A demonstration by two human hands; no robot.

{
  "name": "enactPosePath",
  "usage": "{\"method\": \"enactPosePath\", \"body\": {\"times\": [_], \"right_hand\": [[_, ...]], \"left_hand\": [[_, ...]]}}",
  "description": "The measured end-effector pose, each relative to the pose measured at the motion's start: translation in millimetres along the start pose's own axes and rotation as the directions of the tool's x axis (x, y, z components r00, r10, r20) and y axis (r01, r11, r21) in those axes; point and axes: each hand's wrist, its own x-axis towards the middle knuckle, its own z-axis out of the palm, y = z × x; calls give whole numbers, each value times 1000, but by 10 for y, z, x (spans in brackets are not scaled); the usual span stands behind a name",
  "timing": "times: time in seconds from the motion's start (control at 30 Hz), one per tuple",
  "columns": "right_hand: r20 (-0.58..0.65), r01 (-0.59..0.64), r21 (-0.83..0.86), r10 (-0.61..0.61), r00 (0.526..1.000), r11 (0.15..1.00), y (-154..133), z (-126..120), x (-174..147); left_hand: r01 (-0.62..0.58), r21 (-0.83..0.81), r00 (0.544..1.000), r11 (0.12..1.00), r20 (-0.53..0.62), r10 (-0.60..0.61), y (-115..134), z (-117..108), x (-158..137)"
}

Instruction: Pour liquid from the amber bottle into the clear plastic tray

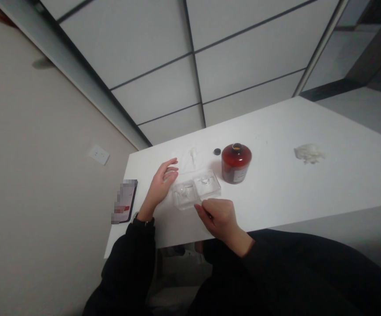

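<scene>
A clear plastic box with two square compartments [185, 201] lies on the white table. A rounded clear piece [181, 190] sits in its left compartment, and something clear and shiny [205, 180] shows in the right one. My left hand [163, 179] hovers at the box's left side, open, fingers apart and holding nothing I can see. At the box's near right edge, my right hand [219, 216] is closed with the fingers curled. What it holds, if anything, is hidden. Right behind the box stands a red-brown bottle [236, 162] with its mouth uncovered.
A small black cap [217, 152] lies left of the bottle. Behind the box is a thin transparent item [193, 156], its kind unclear. A crumpled white tissue [309, 152] lies farther right on the table [335, 184]. A phone [125, 202] rests at the left edge, near the wall.
</scene>
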Motion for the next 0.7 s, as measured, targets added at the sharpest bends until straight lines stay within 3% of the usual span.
{"method": "enactPosePath", "body": {"times": [0.07, 0.13, 0.23, 0.33, 0.43, 0.57, 0.7], "right_hand": [[-54, 20, 26, -19, 998, 999, 6, -18, 6], [-120, 20, 60, -13, 993, 998, 20, -47, 20], [-211, -3, 52, 14, 977, 999, 69, -78, 48], [-188, -65, 17, 67, 980, 998, 143, -53, 53], [-55, -146, 30, 147, 988, 989, 216, 22, 13], [67, -281, 50, 278, 958, 958, 292, 112, -67], [117, -326, 84, 315, 942, 942, 331, 133, -84]], "left_hand": [[73, 125, 991, 989, 100, -86, 116, 27, 299], [49, 266, 993, 963, 94, -76, 217, 90, 641], [8, 518, 990, 855, 118, -81, 259, 235, 1105], [-32, 648, 967, 761, 211, -140, 185, 376, 1371], [-13, 649, 959, 761, 224, -174, 91, 429, 1445], [34, 598, 973, 800, 164, -164, 88, 306, 1404], [37, 302, 998, 953, 41, -52, 372, 92, 1188]]}}
